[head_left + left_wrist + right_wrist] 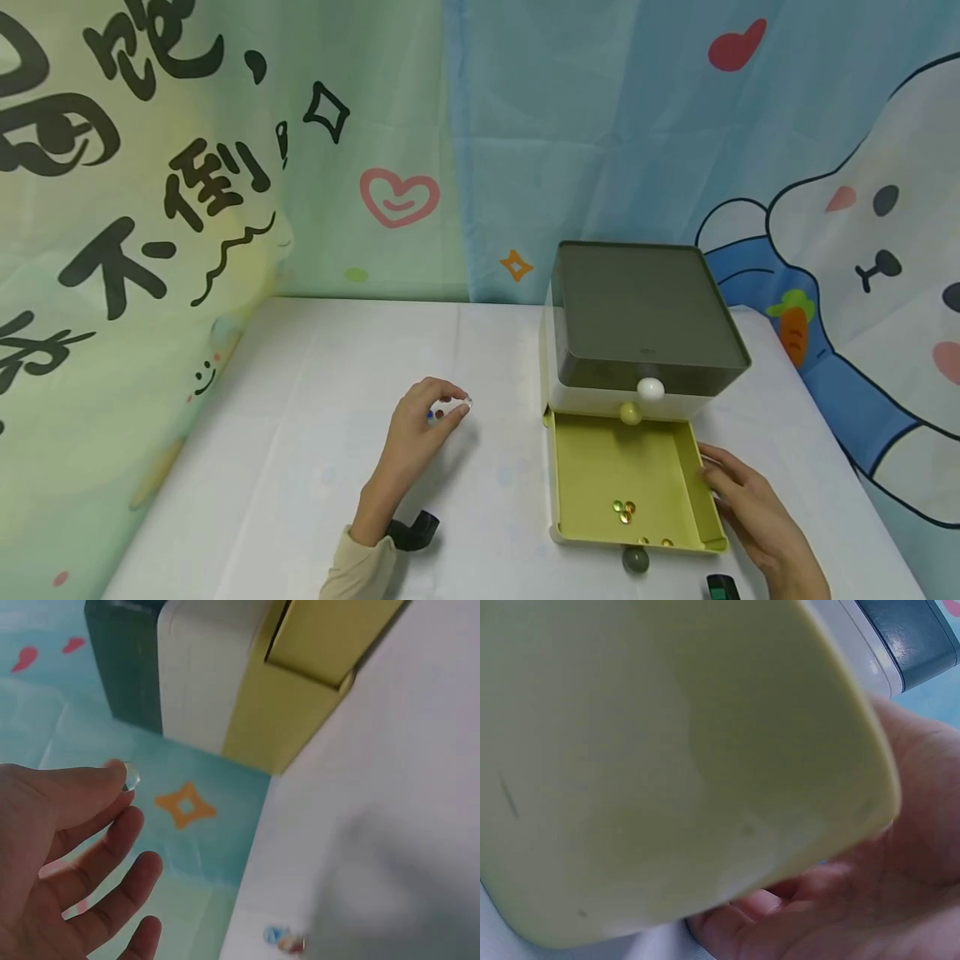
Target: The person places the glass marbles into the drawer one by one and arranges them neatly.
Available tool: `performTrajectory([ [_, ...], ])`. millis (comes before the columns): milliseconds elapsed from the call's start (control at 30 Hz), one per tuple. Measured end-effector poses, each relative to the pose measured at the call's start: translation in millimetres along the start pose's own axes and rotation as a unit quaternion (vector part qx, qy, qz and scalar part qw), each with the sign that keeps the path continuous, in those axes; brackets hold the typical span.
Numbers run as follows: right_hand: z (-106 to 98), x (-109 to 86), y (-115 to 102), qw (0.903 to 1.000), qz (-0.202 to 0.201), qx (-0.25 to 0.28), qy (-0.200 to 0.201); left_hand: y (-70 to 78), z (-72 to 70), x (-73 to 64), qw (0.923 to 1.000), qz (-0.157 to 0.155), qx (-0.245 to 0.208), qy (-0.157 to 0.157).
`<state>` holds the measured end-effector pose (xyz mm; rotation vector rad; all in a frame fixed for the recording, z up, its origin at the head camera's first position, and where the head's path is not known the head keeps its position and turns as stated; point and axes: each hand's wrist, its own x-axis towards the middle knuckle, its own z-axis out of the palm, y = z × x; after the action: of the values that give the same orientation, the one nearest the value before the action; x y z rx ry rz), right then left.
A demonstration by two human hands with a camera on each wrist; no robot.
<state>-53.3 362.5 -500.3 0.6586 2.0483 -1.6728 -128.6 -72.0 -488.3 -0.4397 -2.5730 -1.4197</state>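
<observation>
Between thumb and index finger my left hand (420,429) pinches a small clear glass bead (132,777), its other fingers loosely bent. Beyond that hand, a blue bead (274,934) and a brown bead (291,944) lie on the white table. My right hand (761,508) rests beside the right wall of a pulled-out yellow-green drawer (600,467), fingers near its outer side. Inside the drawer are a green bead (617,506), amber beads (630,507) and a few more along the front wall.
The drawer belongs to a stacked box (648,317) with a dark grey-green top. A white knob (650,389), a yellow-green knob (630,413) and a dark green knob (636,559) stick out in front. A printed cloth (562,150) hangs behind the white table (315,467).
</observation>
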Motion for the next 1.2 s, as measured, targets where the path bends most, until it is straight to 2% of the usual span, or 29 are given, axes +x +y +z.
performTrajectory([
  [333, 1.2, 1.4, -0.4, 1.0000, -0.002, 0.001, 0.001, 18.5, 18.3, 3.3, 0.9960, 0.038, -0.061, -0.052],
  [533, 1.3, 1.0, -2.0, 1.0000, 0.003, 0.001, 0.002, 29.0, 30.9, 9.0, 0.9920, 0.071, -0.059, -0.086],
  [733, 0.3, 0.2, -1.9, 1.0000, 0.006, 0.001, 0.003, 38.3, 48.5, 14.7, 0.9823, 0.143, -0.025, -0.118],
  [867, 0.8, 1.0, -0.9, 0.9999, 0.010, 0.002, 0.003, 44.7, 60.6, 16.8, 0.9728, 0.196, 0.022, -0.122],
  [1033, 1.1, 0.4, -0.3, 1.0000, 0.007, -0.001, 0.005, 53.8, 75.4, 18.5, 0.9532, 0.256, 0.108, -0.119],
  [1200, 1.4, -0.5, -1.4, 0.9999, 0.007, 0.001, 0.007, 63.2, 88.1, 19.1, 0.9377, 0.282, 0.154, -0.131],
])
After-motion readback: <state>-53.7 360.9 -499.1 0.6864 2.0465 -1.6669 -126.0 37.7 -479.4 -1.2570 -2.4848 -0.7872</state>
